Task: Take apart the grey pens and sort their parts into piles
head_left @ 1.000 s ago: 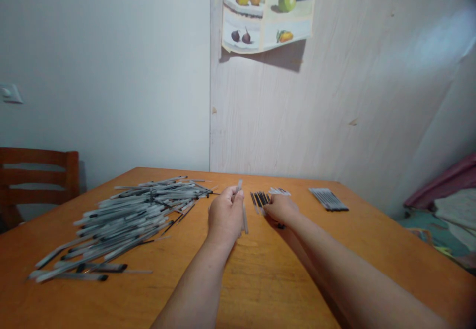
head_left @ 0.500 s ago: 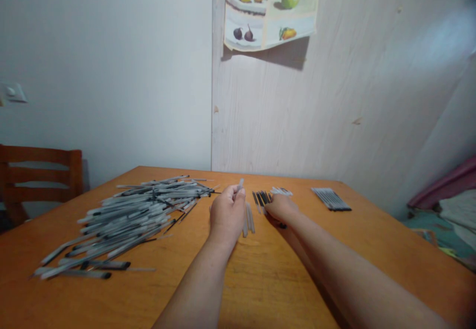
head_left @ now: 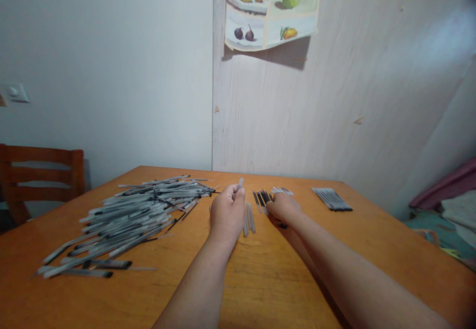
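Note:
My left hand point(head_left: 227, 213) is closed around a clear pen barrel point(head_left: 239, 185) whose tip sticks up past my thumb. Two more clear barrels point(head_left: 249, 218) lie on the wooden table point(head_left: 260, 279) just right of that hand. My right hand point(head_left: 283, 206) rests knuckles-up on the table, its fingertips at a short row of black refills point(head_left: 261, 197); its fingers are curled and I cannot make out what they pinch. A big loose heap of clear pens and black parts point(head_left: 130, 217) spreads to the left.
A neat bundle of dark pens point(head_left: 332, 199) lies at the table's far right. A wooden chair point(head_left: 40, 178) stands at the left behind the table. Bedding point(head_left: 451, 205) lies at the right. A fruit poster point(head_left: 271, 9) hangs on the panelled wall.
A second clear barrel now lies beside the first one to the right of my left hand. Both hands have stayed almost in place.

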{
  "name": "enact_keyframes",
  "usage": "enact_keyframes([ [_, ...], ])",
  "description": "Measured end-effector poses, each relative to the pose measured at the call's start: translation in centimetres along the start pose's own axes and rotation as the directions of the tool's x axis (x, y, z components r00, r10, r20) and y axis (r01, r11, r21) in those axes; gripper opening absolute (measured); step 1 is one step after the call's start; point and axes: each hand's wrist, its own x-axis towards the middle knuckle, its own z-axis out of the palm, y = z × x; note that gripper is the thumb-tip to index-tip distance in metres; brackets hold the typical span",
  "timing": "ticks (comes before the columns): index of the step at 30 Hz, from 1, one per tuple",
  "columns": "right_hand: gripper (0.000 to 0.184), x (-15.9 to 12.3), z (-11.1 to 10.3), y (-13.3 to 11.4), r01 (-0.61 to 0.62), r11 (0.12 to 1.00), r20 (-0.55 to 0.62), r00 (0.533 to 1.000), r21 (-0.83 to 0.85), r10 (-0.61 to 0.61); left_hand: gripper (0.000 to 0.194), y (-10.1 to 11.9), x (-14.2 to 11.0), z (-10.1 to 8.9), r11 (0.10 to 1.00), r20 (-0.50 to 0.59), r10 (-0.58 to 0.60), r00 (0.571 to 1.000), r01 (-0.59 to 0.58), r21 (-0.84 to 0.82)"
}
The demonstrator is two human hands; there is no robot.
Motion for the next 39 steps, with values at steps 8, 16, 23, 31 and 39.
enact_keyframes([
  [8,0.025,-1.3,-2.3,1.7,0.063,0.993,-0.181,0.983,0.104,-0.043,0.024,0.3,-0.3,0.2,1.000,0.026,0.007,1.000,-0.007,-0.001],
  [16,0.018,-2.9,-3.4,4.5,0.285,0.864,-0.371,0.920,0.415,-0.125,0.026,0.0,-0.8,1.2,0.994,0.132,0.017,0.991,-0.003,-0.105],
  [23,0.023,-5.6,-5.3,5.4,0.250,0.478,-0.272,0.962,0.842,-0.023,0.031,1.0,-1.8,2.0,0.926,0.296,-0.132,0.946,0.224,-0.305],
  [31,0.031,-7.9,-7.1,6.4,0.148,0.027,-0.148,0.989,0.989,-0.021,0.031,1.0,-2.7,2.7,0.887,0.435,-0.124,0.892,0.296,-0.354],
  [39,0.033,-7.6,-8.1,7.8,0.227,-0.153,-0.212,0.971,0.962,0.108,0.035,1.0,-3.5,3.1,0.924,0.539,-0.053,0.840,0.246,-0.292],
])
